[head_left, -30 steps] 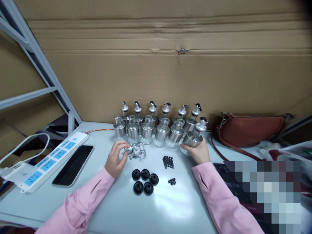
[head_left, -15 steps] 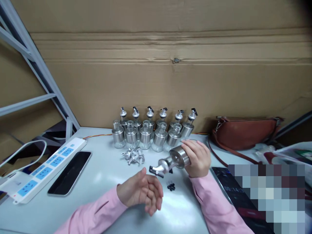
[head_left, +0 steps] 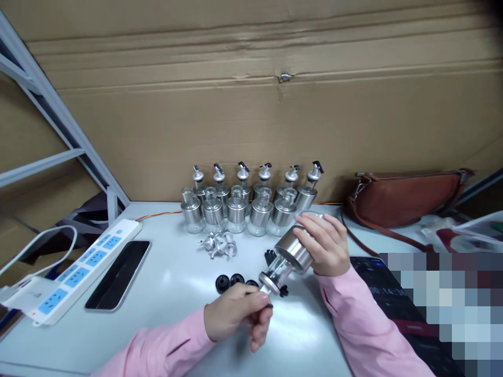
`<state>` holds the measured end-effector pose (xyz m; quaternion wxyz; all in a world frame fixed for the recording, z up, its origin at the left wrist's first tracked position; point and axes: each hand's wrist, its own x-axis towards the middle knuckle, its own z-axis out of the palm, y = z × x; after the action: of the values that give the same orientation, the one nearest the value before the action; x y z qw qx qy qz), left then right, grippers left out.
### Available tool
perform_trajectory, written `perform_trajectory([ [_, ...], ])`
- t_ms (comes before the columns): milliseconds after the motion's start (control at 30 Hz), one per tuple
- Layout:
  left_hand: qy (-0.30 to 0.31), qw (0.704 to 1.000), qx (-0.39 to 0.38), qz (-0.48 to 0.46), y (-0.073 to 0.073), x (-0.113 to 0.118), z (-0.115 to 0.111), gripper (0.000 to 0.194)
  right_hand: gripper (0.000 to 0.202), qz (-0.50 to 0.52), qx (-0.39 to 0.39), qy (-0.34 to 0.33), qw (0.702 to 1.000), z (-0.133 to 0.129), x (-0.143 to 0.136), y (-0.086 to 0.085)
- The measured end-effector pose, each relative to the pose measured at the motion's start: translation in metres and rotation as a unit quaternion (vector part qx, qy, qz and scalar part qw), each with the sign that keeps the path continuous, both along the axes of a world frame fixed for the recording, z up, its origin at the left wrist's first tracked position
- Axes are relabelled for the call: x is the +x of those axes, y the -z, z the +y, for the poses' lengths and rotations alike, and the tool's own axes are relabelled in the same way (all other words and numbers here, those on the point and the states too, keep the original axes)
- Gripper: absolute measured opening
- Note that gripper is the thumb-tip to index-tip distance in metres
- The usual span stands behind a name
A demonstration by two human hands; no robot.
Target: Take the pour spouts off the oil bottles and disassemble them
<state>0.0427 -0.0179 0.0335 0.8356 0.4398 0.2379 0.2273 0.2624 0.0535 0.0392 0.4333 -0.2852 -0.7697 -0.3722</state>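
The right hand [head_left: 330, 251] is wrapped around a clear glass bottle with a brushed-steel band [head_left: 293, 248], tilted above the worktop [head_left: 176, 293], neck towards seven o'clock. The left hand [head_left: 243, 311] pinches its silver spout [head_left: 270, 283]. The step seems to be handling the spout; the next move calls for a steady bottle. At four o'clock from it, a black phone [head_left: 369, 267] reads roughly "00:14:3", last digit unclear. No brand is legible.

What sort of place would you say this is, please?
Probably a workbench, perhaps in a workshop or storeroom: bottles stand in rows, black round parts lie nearby, and cardboard covers the back.
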Motion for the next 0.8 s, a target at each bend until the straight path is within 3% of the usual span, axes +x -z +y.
perform_trajectory([
  [267,0.005,0.982,0.166,0.091,-0.003,-0.008,-0.005,0.051,0.015,-0.011,-0.004,-0.024,1.000,0.000,0.000,-0.007],
  [500,0.028,0.918,0.360,0.164,-0.009,-0.013,-0.003,0.051,0.016,-0.010,-0.020,-0.036,0.999,-0.002,0.003,-0.009],
  [800,-0.012,0.880,0.425,0.211,-0.013,-0.012,0.001,0.041,0.023,0.010,-0.042,0.001,0.999,-0.003,0.003,-0.007],
])
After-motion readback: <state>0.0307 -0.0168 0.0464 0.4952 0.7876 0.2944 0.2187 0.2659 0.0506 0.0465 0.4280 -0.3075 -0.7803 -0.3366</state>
